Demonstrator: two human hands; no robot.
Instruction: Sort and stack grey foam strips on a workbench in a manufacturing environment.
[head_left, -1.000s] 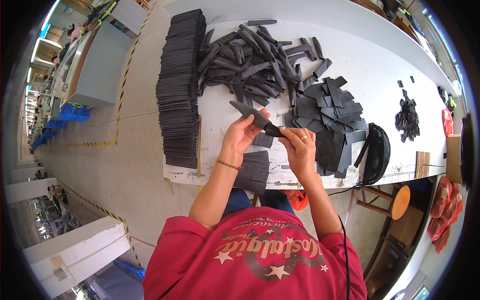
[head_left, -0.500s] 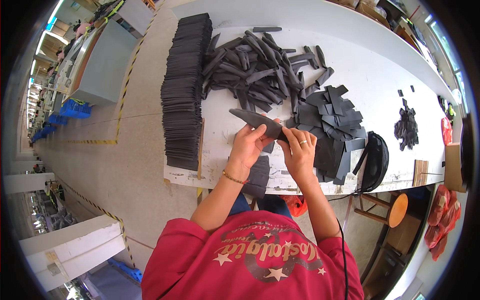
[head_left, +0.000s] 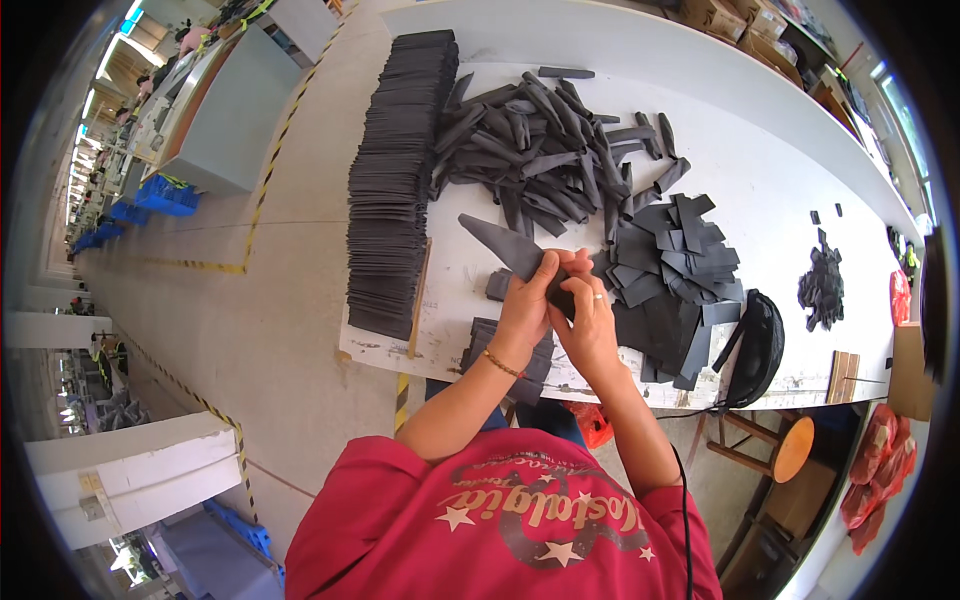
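Between my hands is a long dark grey fabric piece (head_left: 500, 245), folded or tubular, with a pointed end toward the upper left. My left hand (head_left: 530, 297) grips its middle, thumb on top. At its lower right end, my right hand (head_left: 588, 322) pinches the dark material close to my left fingers. Beyond them spreads a loose pile of rolled grey fabric pieces (head_left: 540, 140). Right of my hands lies a heap of flat dark rectangular pieces (head_left: 665, 275). Below my left hand, a small stack of dark pieces (head_left: 485, 345) sits at the table's near edge.
A tall, tightly packed row of dark fabric pieces (head_left: 395, 190) lines the left of the white table (head_left: 770, 215). On the right are a black bag (head_left: 757, 350), a small dark pile (head_left: 822, 285) and a wooden stool (head_left: 792, 446). A raised white ledge (head_left: 600, 35) borders the back.
My right hand has moved in toward my left, with its fingers more curled around the piece's end. The piece now points more steeply up. The whole view has shifted slightly.
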